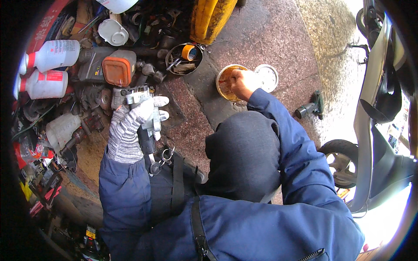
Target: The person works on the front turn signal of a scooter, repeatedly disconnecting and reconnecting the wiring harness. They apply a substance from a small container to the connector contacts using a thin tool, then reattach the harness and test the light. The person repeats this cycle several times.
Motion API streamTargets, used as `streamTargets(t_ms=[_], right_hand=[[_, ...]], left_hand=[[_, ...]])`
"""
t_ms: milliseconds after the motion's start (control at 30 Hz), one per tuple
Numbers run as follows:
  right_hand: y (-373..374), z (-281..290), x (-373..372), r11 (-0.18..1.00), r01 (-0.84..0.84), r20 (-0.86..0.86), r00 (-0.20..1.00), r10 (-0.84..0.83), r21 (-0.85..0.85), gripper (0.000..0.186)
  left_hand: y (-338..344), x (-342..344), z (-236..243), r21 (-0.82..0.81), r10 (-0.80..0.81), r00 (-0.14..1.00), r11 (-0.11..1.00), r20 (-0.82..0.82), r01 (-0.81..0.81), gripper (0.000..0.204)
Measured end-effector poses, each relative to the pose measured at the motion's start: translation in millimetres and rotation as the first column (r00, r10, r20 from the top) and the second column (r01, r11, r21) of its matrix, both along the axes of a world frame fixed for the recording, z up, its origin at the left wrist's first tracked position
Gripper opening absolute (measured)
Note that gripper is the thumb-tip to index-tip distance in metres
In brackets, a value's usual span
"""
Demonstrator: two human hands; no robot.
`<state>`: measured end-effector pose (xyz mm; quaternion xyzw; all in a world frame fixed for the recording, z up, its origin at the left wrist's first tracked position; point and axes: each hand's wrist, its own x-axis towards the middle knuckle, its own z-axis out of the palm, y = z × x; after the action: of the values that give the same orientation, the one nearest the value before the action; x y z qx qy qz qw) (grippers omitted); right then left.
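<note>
My left hand, in a grey-striped knit glove, is closed on a silver metal part with a dark cylindrical section; a metal ring hangs near its lower end. My bare right hand has bent fingers dipped into a round tin of brown greasy substance; what they pinch, if anything, is hidden. A white round lid lies at the tin's right side. Just beyond, toward the left, stands a round can holding tools and an orange tape roll.
Crowded parts, white bottles and an orange-rimmed container fill the left. A yellow plastic object stands at the top on the stained floor. A dark green tool lies to the right, beside a scooter with a wheel.
</note>
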<state>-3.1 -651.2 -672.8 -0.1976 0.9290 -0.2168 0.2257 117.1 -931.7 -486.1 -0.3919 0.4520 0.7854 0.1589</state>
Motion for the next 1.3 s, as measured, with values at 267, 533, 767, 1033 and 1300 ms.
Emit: streamTargets(t_ms=[267,533,767,1033,1300], right_hand=[[2.3,-2.9,-6.7,0.999,0.01,0.137,0.99,-0.016,0.047,0.015],[11.8,3.6,-10.8,0.994,0.108,0.192,0.975,-0.111,0.025,0.017],[28.1,41.6,-21.1,0.977,0.2,0.221,0.959,-0.179,-0.074,0.019],[4.0,165.5,-37.1,0.77,0.431,0.473,0.86,-0.192,-0.47,0.008],[-55.3,252.8,-24.6,0.742,0.184,0.332,0.942,0.055,-0.645,0.003]], left_hand=[[-1.7,-1.0,0.9,0.046,-0.05,0.999,0.998,0.012,0.049,0.038],[-5.3,-1.0,-4.7,0.082,-0.065,0.998,0.994,-0.012,0.065,0.034],[-1.2,-5.1,-7.8,0.119,-0.05,0.999,0.992,0.022,0.047,0.024],[-0.2,-10.2,-4.6,0.095,-0.141,0.988,0.985,-0.054,0.146,0.038],[7.2,-16.6,1.1,0.046,-0.148,0.976,0.986,-0.159,0.157,0.038]])
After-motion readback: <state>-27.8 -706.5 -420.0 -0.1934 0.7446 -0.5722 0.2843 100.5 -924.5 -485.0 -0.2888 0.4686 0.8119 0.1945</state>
